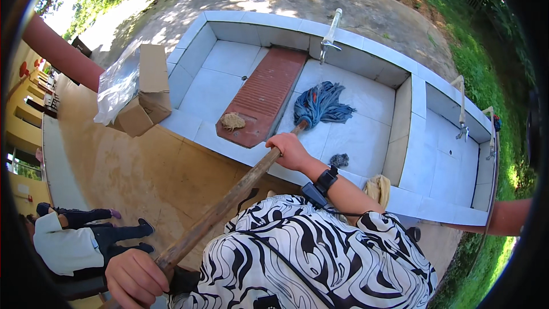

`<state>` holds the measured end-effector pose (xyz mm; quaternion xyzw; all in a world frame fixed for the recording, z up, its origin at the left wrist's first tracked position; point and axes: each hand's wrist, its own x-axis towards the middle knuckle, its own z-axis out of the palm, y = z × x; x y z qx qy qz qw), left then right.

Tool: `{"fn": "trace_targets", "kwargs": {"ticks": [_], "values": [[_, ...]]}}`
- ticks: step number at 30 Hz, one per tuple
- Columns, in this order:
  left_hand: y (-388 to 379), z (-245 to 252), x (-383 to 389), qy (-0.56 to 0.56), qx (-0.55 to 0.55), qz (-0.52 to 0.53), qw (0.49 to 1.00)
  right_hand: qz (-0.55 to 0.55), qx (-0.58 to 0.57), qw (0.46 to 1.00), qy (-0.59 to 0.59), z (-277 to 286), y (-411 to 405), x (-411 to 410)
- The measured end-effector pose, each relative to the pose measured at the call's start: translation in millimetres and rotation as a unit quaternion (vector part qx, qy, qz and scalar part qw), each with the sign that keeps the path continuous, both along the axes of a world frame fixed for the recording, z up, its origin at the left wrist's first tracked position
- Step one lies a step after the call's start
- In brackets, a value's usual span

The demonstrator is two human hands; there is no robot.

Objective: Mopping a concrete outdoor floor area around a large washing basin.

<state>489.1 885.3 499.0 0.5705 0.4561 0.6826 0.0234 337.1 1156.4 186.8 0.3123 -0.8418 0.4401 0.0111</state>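
A string mop with a blue cloth head (322,104) lies in the white-tiled sink basin (364,137). Its long wooden handle (233,195) slants over the basin's front rim toward my body. My right hand (289,151) grips the handle just below the mop head. Lower left, my left hand (136,277) is wrapped around the handle's other end. Above the mop head, a tap (329,45) on a pale pipe lets a thin stream of water down onto the strands. A dark scrubbing pad (339,160) rests on the basin floor near the front wall.
Left of the mop stands a red ribbed washboard slab (266,94) bearing a tan scrubber (233,121). A cardboard box (146,94) with plastic sits on the left rim. A beige cloth (377,189) drapes the front rim. More taps (462,131) line the right basin. People stand lower left.
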Motion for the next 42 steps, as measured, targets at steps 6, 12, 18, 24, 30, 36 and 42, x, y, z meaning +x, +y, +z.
{"fn": "trace_targets", "kwargs": {"ticks": [6,12,18,24,30,36,42], "values": [[-1,-2,22,-0.021,0.045,0.114,0.992,-0.005,-0.007,1.0,0.008,2,-8,-1],[-4,-8,36,-0.12,0.198,0.423,0.876,0.007,0.027,0.999,-0.02,16,5,19],[9,-16,25,-0.198,0.163,0.411,0.875,0.023,0.07,0.993,-0.087,28,70,38],[5,-15,31,-0.125,0.251,0.311,0.908,-0.045,0.072,0.993,0.086,88,84,-11],[-36,-11,67,0.031,0.223,0.234,0.946,-0.067,0.001,0.983,0.169,123,39,-32],[5,-12,-1,0.0,-0.025,0.091,0.996,-0.023,0.006,0.999,0.034,-3,29,-34],[17,0,-2,-0.043,-0.119,0.036,0.991,-0.041,-0.009,0.998,0.045,-4,22,-26]]}}
